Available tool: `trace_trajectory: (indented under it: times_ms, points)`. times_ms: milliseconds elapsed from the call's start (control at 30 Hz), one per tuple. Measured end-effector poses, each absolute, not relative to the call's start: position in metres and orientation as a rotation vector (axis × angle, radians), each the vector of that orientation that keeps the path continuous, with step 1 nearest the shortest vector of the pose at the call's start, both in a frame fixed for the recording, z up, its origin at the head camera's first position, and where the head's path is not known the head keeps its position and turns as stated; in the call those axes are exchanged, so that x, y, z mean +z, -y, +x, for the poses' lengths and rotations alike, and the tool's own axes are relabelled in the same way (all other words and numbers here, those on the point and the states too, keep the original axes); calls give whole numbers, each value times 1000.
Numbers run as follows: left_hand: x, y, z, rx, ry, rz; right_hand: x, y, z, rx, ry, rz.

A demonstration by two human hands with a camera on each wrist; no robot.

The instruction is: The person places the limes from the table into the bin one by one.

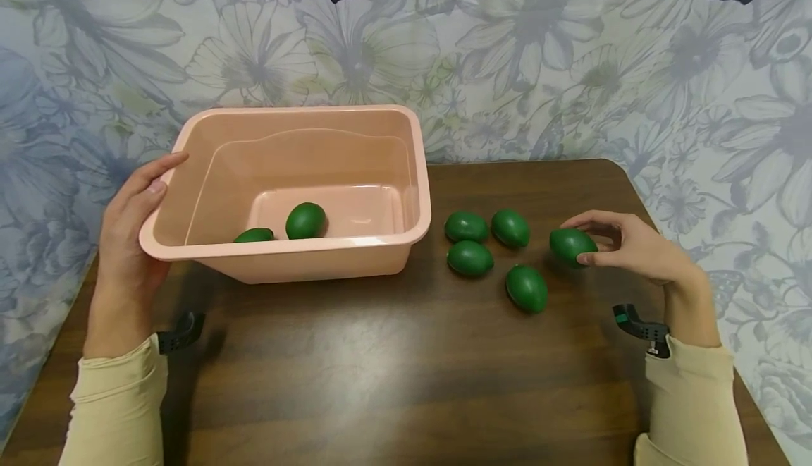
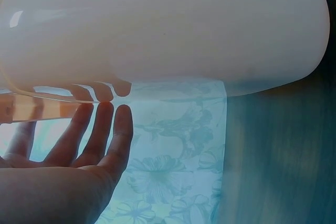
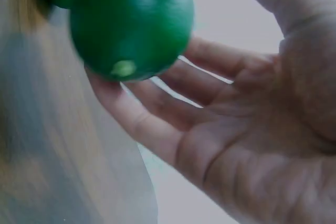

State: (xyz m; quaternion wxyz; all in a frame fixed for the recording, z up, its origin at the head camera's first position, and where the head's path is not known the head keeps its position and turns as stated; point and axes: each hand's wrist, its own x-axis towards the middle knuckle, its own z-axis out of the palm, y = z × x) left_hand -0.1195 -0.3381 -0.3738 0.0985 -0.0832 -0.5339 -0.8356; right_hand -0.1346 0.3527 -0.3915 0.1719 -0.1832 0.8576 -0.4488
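Note:
A pale pink plastic tub [image 1: 336, 260] stands at the left of the table, with two green limes inside, one lime [image 1: 306, 221] in full sight and the other lime [image 1: 255, 235] partly hidden by the front rim. My left hand [image 1: 130, 230] grips the tub's left rim; in the left wrist view its fingers [image 2: 105, 135] reach up to the outer wall. On the right, my right hand [image 1: 628, 240] pinches a lime [image 1: 571, 246] between thumb and fingers. The right wrist view shows this lime [image 3: 131, 24] close up, with a pale stem spot.
Several loose limes [image 1: 469, 259] lie grouped on the brown wooden table [image 1: 355, 367] between the tub and my right hand. Behind the table hangs a floral-patterned covering [image 1: 520, 50]. A black wrist mount [image 1: 641, 325] sits on my right forearm.

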Motion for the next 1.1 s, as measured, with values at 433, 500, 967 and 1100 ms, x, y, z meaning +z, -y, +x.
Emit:
trace_trajectory:
  times_ms: [433,500,967,1100]
  points:
    - [-369,337,-120,-2454,1586,-240,-369,-332,-139,-1450,-2582,-553]
    - [-370,336,-120,-2465,1582,-246,-363,-325,-141,-1528,-2572,-556]
    - [-372,337,-120,-2510,1527,-298,-326,-263,-157,-1709,-2627,-420]
    - [-371,337,-118,-2508,1541,-290,-321,-244,-166,-1823,-2627,-428]
